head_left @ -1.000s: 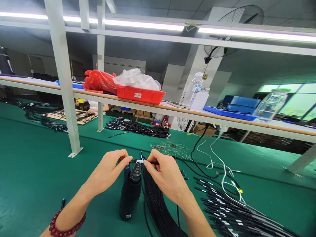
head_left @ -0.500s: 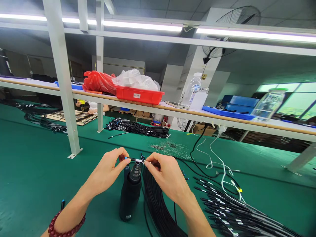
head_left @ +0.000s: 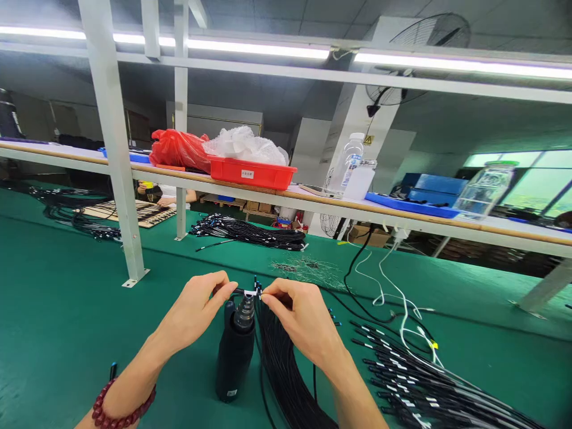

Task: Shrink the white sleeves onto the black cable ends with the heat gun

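Pinched between the fingertips of my left hand and my right hand is a thin black cable with a white sleeve, stretched level. The sleeve lies right over the nozzle of a black heat gun that stands upright on the green table, nozzle up. Whether sleeve and nozzle touch, I cannot tell. A thick bundle of black cables runs from behind the nozzle down beneath my right forearm, several of its blue-tipped ends showing. My left fingertips cover the held cable's left end.
Many white-banded cables lie at the right, near white cords. Farther back are another cable bundle and loose thin strands. A shelf with a red bin crosses above; its metal post stands left. A co-worker's hands show behind.
The fingers of my left hand have shifted slightly right along the cable, and its blue tip is now covered. My right hand and the heat gun stay almost where they were.
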`<act>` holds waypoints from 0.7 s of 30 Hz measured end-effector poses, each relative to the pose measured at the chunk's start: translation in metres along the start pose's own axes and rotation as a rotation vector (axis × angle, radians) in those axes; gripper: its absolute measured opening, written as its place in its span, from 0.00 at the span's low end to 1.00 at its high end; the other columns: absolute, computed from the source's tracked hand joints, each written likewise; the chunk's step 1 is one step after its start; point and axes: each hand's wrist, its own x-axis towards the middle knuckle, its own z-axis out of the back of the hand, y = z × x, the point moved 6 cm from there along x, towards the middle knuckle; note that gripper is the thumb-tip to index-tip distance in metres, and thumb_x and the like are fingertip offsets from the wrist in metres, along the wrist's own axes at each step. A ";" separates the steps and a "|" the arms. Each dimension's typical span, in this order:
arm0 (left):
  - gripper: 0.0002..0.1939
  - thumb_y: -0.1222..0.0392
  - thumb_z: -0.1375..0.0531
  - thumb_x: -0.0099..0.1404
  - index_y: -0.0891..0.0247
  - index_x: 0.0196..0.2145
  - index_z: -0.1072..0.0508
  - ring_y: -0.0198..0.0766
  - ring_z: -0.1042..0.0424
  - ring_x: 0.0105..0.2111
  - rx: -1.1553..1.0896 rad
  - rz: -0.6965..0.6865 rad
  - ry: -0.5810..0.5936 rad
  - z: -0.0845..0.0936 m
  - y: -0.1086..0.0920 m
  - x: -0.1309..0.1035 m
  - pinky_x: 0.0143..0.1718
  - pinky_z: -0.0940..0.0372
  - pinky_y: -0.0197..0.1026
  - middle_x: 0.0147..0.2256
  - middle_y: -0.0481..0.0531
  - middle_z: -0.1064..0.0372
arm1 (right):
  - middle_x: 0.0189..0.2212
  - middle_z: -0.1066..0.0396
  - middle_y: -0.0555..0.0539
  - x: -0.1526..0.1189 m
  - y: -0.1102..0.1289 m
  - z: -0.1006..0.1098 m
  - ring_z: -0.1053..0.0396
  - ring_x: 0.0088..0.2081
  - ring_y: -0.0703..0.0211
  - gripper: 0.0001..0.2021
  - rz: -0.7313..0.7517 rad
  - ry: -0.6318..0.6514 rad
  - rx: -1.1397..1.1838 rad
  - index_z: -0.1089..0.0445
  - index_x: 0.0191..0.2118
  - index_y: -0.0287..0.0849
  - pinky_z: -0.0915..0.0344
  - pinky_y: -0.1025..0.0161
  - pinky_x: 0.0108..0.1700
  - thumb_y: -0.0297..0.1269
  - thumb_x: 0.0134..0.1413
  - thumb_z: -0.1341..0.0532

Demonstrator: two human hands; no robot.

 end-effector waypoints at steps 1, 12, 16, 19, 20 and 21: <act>0.22 0.44 0.53 0.70 0.60 0.24 0.43 0.34 0.48 0.25 -0.017 0.006 -0.006 0.000 0.000 0.000 0.26 0.51 0.37 0.23 0.43 0.46 | 0.25 0.27 0.54 0.000 0.000 0.000 0.33 0.26 0.62 0.09 -0.007 0.001 0.005 0.27 0.28 0.44 0.44 0.66 0.29 0.30 0.57 0.41; 0.17 0.45 0.51 0.69 0.59 0.30 0.35 0.35 0.42 0.28 -0.046 0.023 -0.013 0.004 0.001 -0.002 0.28 0.49 0.37 0.28 0.44 0.38 | 0.26 0.26 0.53 -0.001 -0.005 0.003 0.32 0.27 0.61 0.09 0.012 -0.006 -0.001 0.25 0.29 0.45 0.43 0.66 0.29 0.32 0.59 0.40; 0.24 0.43 0.56 0.71 0.60 0.24 0.38 0.35 0.41 0.26 -0.003 0.004 -0.008 0.002 0.001 0.000 0.29 0.48 0.38 0.24 0.44 0.38 | 0.25 0.27 0.54 -0.001 -0.003 0.004 0.33 0.27 0.61 0.08 0.014 -0.005 -0.002 0.25 0.29 0.45 0.43 0.66 0.30 0.31 0.58 0.39; 0.24 0.44 0.55 0.71 0.61 0.24 0.39 0.34 0.41 0.26 -0.014 -0.013 -0.013 0.002 0.002 0.001 0.30 0.47 0.38 0.24 0.44 0.39 | 0.25 0.27 0.54 0.000 -0.003 0.004 0.33 0.27 0.61 0.08 0.015 -0.002 0.005 0.25 0.29 0.45 0.43 0.66 0.30 0.30 0.57 0.39; 0.23 0.44 0.54 0.70 0.60 0.24 0.39 0.34 0.42 0.26 -0.017 -0.013 -0.018 0.002 0.002 0.001 0.29 0.48 0.37 0.24 0.43 0.40 | 0.25 0.27 0.54 0.000 -0.003 0.003 0.33 0.27 0.61 0.08 0.014 -0.003 0.009 0.26 0.28 0.45 0.43 0.66 0.30 0.30 0.57 0.39; 0.22 0.45 0.54 0.70 0.60 0.24 0.39 0.34 0.43 0.26 -0.024 -0.011 -0.023 0.002 0.002 0.001 0.29 0.48 0.37 0.24 0.43 0.40 | 0.25 0.27 0.53 0.001 -0.004 0.003 0.33 0.28 0.61 0.08 0.011 -0.004 0.014 0.26 0.28 0.44 0.43 0.66 0.30 0.30 0.56 0.39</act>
